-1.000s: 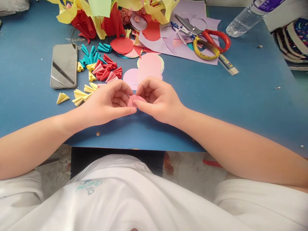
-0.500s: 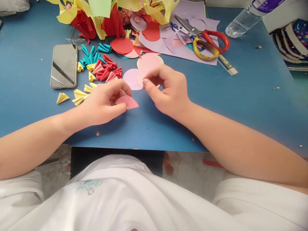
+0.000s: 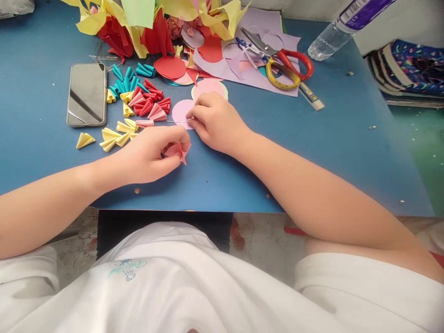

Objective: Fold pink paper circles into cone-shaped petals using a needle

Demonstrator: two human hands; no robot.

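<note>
My left hand [image 3: 152, 152] is closed, its thumb and fingers pinching a folded piece of pink paper [image 3: 176, 151] above the table's near side. My right hand [image 3: 217, 121] has its fingertips pressed together at the edge of a lilac paper circle [image 3: 181, 112] lying flat. They meet the end of a thin pale strand [image 3: 170, 121], perhaps a needle or wire, which reaches left to a rolled pink paper cone [image 3: 144, 123]. Behind the right hand lies a pink paper circle [image 3: 208, 86] on a pale green one. Yellow paper cones [image 3: 118, 137] lie beside the left wrist.
A phone [image 3: 86, 95] lies left of red cones [image 3: 152, 99] and teal cones [image 3: 126, 83]. Farther back are red paper circles [image 3: 169, 67], crumpled yellow paper [image 3: 88, 18], scissors [image 3: 284, 67] on lilac scraps, an eraser [image 3: 312, 97] and a water bottle [image 3: 328, 41].
My right hand has come down and left to the lilac circle, and the pink circle no longer shows under its fingertips. The pink paper in my left hand looks more folded.
</note>
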